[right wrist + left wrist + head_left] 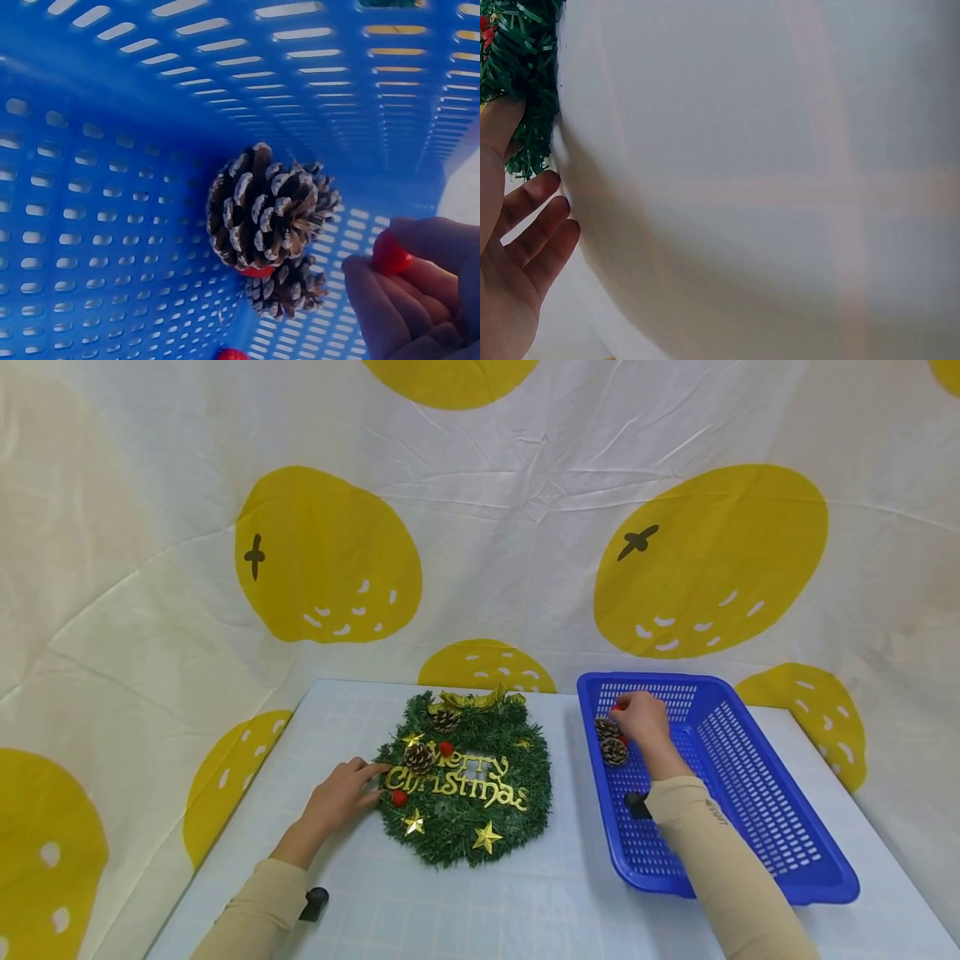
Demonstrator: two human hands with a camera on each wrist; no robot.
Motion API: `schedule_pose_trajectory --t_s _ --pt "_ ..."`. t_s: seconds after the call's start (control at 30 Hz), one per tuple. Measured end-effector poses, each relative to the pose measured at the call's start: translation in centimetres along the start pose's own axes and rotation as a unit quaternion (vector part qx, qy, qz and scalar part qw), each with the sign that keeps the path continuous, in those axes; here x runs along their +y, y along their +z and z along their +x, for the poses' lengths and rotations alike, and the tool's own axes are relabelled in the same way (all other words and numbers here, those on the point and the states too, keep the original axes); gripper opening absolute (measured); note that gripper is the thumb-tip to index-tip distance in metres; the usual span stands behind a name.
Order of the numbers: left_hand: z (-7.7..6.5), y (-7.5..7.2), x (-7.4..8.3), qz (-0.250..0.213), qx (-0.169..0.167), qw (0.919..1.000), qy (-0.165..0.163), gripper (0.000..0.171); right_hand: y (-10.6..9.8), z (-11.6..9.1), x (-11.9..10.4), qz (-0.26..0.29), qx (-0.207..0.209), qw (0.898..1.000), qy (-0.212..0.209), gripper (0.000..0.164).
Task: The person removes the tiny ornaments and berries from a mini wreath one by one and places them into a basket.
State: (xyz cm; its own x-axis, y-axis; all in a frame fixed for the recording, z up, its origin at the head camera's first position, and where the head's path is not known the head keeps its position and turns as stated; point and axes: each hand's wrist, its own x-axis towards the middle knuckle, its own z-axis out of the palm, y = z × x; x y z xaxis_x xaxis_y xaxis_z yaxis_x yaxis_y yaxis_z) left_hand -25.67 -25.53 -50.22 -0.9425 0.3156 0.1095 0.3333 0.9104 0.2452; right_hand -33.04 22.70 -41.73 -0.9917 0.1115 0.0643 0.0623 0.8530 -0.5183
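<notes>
The right hand (642,717) pinches a red ball (391,255) between thumb and fingertips, at the far left part of the blue basket (765,793), near pine cones (262,210). The ball looks roundish; I cannot tell which way it points. The left hand (341,793) has loose, nearly straight fingers touching the left edge of the green wreath (453,839). It lies flat on the table (543,910), gold bow (472,700) on the far side, gold words (504,792) running left to right.
</notes>
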Motion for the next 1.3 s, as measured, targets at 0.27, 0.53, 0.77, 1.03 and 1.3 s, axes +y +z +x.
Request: schedule_pose_trajectory --t_s 0.27,0.53,0.77,1.03,1.3 --pt "0.0 -0.2 0.2 0.000 -0.004 1.0000 -0.007 0.041 0.1 -0.3 -0.2 0.006 -0.030 0.999 0.018 0.041" --pt "0.0 -0.1 0.2 0.002 -0.006 1.0000 -0.008 0.041 -1.1 -0.5 -1.4 0.012 -0.023 1.000 -0.006 0.045" --pt "0.1 -0.1 0.2 0.004 -0.005 0.9999 -0.010 0.040 -1.9 -1.0 -3.5 0.024 -0.014 0.998 -0.049 0.051" --pt "0.0 -0.2 0.3 0.008 -0.003 0.9999 -0.008 0.040 -2.2 -1.9 -6.8 0.008 -0.056 0.993 -0.103 0.061" --pt "0.0 -0.2 0.4 0.007 -0.001 1.0000 -0.002 0.040 -1.6 -3.3 -10.0 0.016 -0.075 0.988 -0.136 0.061"
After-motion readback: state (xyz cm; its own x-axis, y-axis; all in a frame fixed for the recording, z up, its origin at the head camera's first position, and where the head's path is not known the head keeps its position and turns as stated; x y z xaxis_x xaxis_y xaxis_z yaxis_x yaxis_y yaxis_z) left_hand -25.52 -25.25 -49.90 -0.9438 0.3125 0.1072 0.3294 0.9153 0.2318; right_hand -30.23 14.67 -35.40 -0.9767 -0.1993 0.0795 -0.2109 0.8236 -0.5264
